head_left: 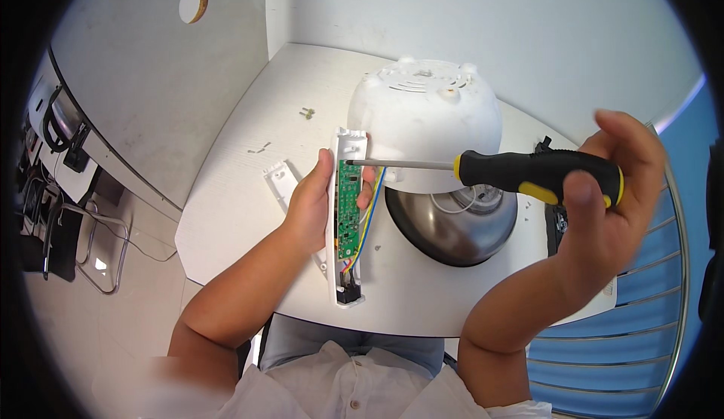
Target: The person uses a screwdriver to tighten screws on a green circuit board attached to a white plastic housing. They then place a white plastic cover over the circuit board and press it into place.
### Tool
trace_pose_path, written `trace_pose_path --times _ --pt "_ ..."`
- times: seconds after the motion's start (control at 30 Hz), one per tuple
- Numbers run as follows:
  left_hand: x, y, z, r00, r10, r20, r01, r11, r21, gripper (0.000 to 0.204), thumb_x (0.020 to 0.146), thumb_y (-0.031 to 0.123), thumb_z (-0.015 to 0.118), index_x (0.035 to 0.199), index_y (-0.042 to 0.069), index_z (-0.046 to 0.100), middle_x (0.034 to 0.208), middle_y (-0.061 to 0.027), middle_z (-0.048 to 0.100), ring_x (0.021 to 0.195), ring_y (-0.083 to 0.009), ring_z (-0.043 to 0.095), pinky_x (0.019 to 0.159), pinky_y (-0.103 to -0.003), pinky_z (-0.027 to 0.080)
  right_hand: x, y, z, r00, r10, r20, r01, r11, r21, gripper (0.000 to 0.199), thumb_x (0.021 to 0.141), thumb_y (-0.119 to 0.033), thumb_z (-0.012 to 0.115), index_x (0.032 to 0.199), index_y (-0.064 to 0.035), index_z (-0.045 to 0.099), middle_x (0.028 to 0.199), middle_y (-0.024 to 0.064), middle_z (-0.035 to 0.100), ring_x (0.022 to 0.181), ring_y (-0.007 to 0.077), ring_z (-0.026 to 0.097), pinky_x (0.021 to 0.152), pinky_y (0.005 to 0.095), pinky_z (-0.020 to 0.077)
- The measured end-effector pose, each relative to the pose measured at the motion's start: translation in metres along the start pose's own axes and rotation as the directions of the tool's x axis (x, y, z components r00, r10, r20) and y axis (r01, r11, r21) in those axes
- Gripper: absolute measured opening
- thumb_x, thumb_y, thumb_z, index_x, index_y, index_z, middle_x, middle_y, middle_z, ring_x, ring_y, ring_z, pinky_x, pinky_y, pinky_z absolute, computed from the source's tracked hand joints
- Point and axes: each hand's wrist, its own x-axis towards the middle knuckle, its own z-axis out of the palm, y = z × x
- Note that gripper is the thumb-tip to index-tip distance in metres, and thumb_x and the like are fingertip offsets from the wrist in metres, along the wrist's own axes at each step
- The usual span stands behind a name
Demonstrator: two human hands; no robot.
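My left hand (pixel 308 206) grips a long white plastic housing (pixel 351 141) upright above the table. Inside it lies a narrow green circuit board (pixel 348 211), with blue and yellow wires (pixel 368 227) along its right side and a black socket (pixel 348 292) at the lower end. My right hand (pixel 603 215) holds a black and yellow screwdriver (pixel 520 172) level, its forefinger lifted off the handle. The screwdriver's tip meets the upper end of the board; whether it sits in a screw is too small to tell.
Behind the housing stands a white rounded appliance shell (pixel 422 117), vents and feet upward, beside a dark metallic bowl-shaped part (pixel 452 227). A white cover strip (pixel 280 181) lies left on the white table (pixel 234 230). Loose screws (pixel 307 113) and small pins (pixel 260 148) lie farther back.
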Motion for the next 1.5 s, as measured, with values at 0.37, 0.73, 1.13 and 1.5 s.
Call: trace_pose_path --times 0.37,0.73,1.13,1.5 --pt "0.003 0.002 0.01 0.998 0.031 -0.05 -0.031 0.999 -0.011 0.058 0.093 0.05 0.025 0.133 0.009 0.03 0.093 -0.0036 0.053 0.066 -0.0134 0.048 0.065 -0.025 0.039 0.004 0.014 0.013 0.995 -0.046 -0.089 0.085 0.857 0.508 0.042 0.079 -0.021 0.059 0.113 -0.0044 0.041 0.101 0.0103 0.046 0.086 0.0143 0.052 0.08 0.0278 0.0444" --pt "0.003 0.002 0.015 0.992 0.066 -0.103 -0.067 0.998 -0.001 0.053 0.093 0.049 0.025 0.126 0.01 0.039 0.09 -0.0027 0.054 0.068 -0.0118 0.049 0.061 -0.023 0.041 0.002 0.012 0.015 0.993 -0.017 -0.117 0.061 0.92 0.388 0.047 0.085 -0.029 0.052 0.121 -0.0009 0.041 0.1 0.0101 0.05 0.087 0.0144 0.055 0.078 0.0262 0.0462" --pt "0.003 0.004 0.01 0.986 0.059 -0.157 -0.051 0.997 0.057 0.055 0.093 0.048 0.027 0.132 0.01 0.033 0.091 -0.0031 0.054 0.065 -0.0129 0.049 0.064 -0.026 0.039 0.001 0.02 0.014 0.993 -0.101 -0.058 0.115 0.934 0.34 0.047 0.083 -0.023 0.055 0.12 0.0007 0.037 0.108 0.0133 0.047 0.091 0.0168 0.05 0.081 0.0267 0.0414" --pt "0.003 0.006 0.008 0.987 0.072 -0.146 -0.072 0.997 0.005 0.054 0.094 0.047 0.027 0.131 0.008 0.034 0.09 -0.0041 0.054 0.065 -0.0132 0.049 0.063 -0.026 0.039 0.001 0.021 0.02 0.998 -0.001 -0.067 0.023 0.949 0.313 0.047 0.082 -0.032 0.06 0.113 -0.0011 0.043 0.093 0.0096 0.05 0.085 0.0136 0.053 0.076 0.0246 0.0457"
